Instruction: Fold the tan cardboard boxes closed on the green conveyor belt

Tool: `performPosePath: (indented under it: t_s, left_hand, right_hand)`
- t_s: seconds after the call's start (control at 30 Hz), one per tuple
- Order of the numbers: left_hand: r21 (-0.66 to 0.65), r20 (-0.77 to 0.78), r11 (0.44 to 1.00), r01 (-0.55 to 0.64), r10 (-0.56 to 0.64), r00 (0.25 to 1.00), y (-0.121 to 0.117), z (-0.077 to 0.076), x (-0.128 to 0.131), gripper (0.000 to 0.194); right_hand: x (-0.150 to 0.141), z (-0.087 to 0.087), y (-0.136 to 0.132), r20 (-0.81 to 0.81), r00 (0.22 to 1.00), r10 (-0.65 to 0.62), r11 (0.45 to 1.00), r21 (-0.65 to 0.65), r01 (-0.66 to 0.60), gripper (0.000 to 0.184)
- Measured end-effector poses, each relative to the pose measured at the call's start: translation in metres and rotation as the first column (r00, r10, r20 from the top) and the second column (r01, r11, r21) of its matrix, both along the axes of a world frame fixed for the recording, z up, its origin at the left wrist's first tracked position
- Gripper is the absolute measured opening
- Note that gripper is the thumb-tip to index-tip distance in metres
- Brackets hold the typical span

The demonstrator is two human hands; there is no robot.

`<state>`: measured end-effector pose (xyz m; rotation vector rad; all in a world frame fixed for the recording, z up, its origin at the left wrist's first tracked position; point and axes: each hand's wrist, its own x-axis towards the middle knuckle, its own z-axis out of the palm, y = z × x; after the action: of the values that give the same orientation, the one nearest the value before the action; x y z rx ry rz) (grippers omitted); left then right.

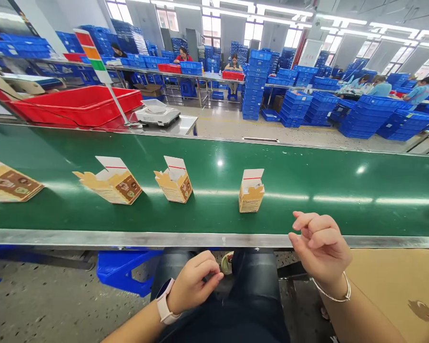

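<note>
Nearest thing is a tan printed carton (251, 200) standing on the green conveyor belt (343, 181), top flaps open, white red-lined flap sticking up. It's around 10 o'clock from the right hand (320, 247), not touching, fingers loosely apart. Left hand (195, 295) is pinched together over the lap, can't tell if it's holding anything.

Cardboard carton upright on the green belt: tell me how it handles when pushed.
The carton looks light and tippy: narrow base, tall raised flap. Its thin card probably flexes, and the glossy belt may let it slide.
</note>
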<state>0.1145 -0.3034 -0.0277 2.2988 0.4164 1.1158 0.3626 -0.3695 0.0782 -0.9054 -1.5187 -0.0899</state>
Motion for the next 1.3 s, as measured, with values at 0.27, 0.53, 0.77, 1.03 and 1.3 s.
performPosePath:
  t_s: [0.27, 0.53, 0.77, 1.03, 1.3]
  left_hand:
    - [0.034, -0.032, 0.999, 0.011, -0.01, 0.999, -0.004, 0.002, 0.003, 0.015]
    - [0.041, -0.055, 0.998, 0.054, -0.052, 0.997, -0.007, -0.006, 0.013, 0.016]
    - [0.004, -0.11, 0.998, 0.069, -0.068, 0.992, -0.002, -0.007, 0.013, 0.016]
    - [0.079, -0.052, 0.994, -0.072, 0.076, 0.996, 0.059, -0.011, 0.077, 0.034]
    - [-0.073, -0.302, 0.99, 0.117, -0.133, 0.944, 0.113, -0.01, 0.194, 0.056]
  right_hand:
    - [-0.001, -0.002, -0.002, 0.04, 0.999, 0.018, 1.0, -0.006, -0.018, 0.032]
    - [0.007, -0.003, -0.005, 0.033, 0.999, -0.013, 0.998, 0.065, 0.011, 0.036]
    - [0.02, -0.004, -0.001, 0.046, 0.997, -0.069, 0.993, 0.103, 0.064, 0.032]
    - [0.125, -0.078, 0.061, 0.111, 0.951, -0.289, 0.885, -0.347, 0.31, 0.028]
    - [0.142, -0.111, 0.075, 0.223, 0.961, -0.161, 0.893, -0.381, 0.238, 0.05]
